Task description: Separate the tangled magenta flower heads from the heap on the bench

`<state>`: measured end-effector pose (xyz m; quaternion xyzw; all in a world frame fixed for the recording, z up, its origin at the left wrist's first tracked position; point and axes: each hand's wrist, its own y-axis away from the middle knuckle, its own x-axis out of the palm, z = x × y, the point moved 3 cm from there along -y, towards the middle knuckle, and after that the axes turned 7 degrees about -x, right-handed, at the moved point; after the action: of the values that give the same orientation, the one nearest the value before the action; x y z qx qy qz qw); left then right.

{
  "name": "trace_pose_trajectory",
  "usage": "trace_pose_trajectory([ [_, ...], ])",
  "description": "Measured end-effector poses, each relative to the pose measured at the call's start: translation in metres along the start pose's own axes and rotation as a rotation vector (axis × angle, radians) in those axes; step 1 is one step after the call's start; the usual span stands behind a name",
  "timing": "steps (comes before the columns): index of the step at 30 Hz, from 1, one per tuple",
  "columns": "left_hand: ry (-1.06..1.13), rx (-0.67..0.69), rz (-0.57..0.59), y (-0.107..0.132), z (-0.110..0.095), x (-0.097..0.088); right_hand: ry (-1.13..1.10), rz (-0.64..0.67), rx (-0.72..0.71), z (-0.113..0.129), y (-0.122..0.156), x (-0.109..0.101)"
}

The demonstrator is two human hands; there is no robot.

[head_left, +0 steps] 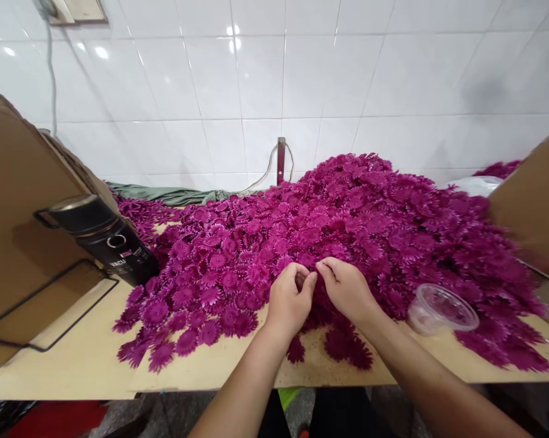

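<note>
My left hand (289, 298) is curled, its thumb and fingertips pinched together at the front edge of a big heap of magenta artificial flower heads (338, 213). Close to its right, my right hand (347, 291) also pinches, thumb against forefinger, the fingertips of both hands almost meeting. Whatever lies between the fingers is too small or hidden to make out. Magenta petals show just behind and below the fingertips. A few loose flower heads (347, 347) lie on the tabletop between my forearms.
A clear plastic tub (442, 309) stands to the right, against the heap. At left are a black vacuum bottle (114, 243), a black wire frame (73, 322) and cardboard (23, 213). More cardboard (529, 201) borders the right side. White tiled wall (265, 73) closes off the back.
</note>
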<state>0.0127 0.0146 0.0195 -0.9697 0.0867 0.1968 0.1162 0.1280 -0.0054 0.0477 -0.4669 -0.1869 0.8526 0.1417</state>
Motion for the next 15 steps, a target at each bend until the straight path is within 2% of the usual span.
trace_pose_trajectory([
  [4, -0.005, 0.093, -0.020, -0.001, -0.004, -0.006, -0.057, -0.005, 0.021, -0.001, -0.006, 0.009],
  [8, -0.120, 0.218, -0.047, -0.002, -0.011, -0.015, -0.184, 0.026, -0.003, 0.000, -0.010, 0.013],
  [12, -0.258, 0.296, -0.059, -0.002, -0.016, -0.017, -0.274, 0.065, -0.028, 0.001, -0.011, 0.012],
  [15, -0.217, 0.310, -0.079, -0.008, -0.019, -0.018, -0.350, 0.064, -0.035, 0.004, -0.008, 0.010],
])
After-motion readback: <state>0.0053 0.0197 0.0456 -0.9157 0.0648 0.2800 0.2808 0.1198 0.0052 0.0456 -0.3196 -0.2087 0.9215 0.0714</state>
